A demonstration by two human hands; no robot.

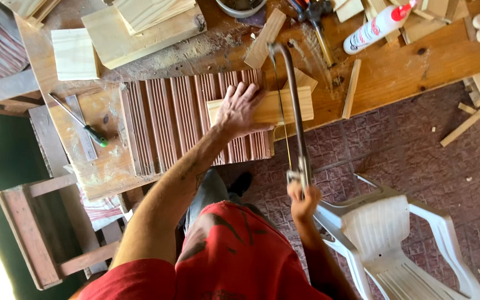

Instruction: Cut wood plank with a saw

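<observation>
- The left hand (239, 111) lies flat with its fingers spread wide, palm down on a pale wooden block (265, 105), holding nothing in a grasp but pressing the block against the surface beneath.
- The right hand (302, 201) is closed in a fist round the handle of a coping saw (295, 105), near the person's body and just off the table edge.
- The saw's metal frame arches from the fist away over the block; its thin blade runs alongside the frame and meets the block just right of the left hand's fingertips.
- The wooden block is light, rectangular and flat, with its long side lying left to right; its right end sticks out past the grooved board.
- It rests on a reddish-brown grooved board (190, 119) that lies on the worn wooden table (406, 66), near the table's near edge.
- A green-handled screwdriver (81, 123) lies to the left of the grooved board.
- A white glue bottle (376, 26) with a red cap lies at the far right of the table.
- A white plastic chair (395, 244) stands on the floor to the right of the right hand.
</observation>
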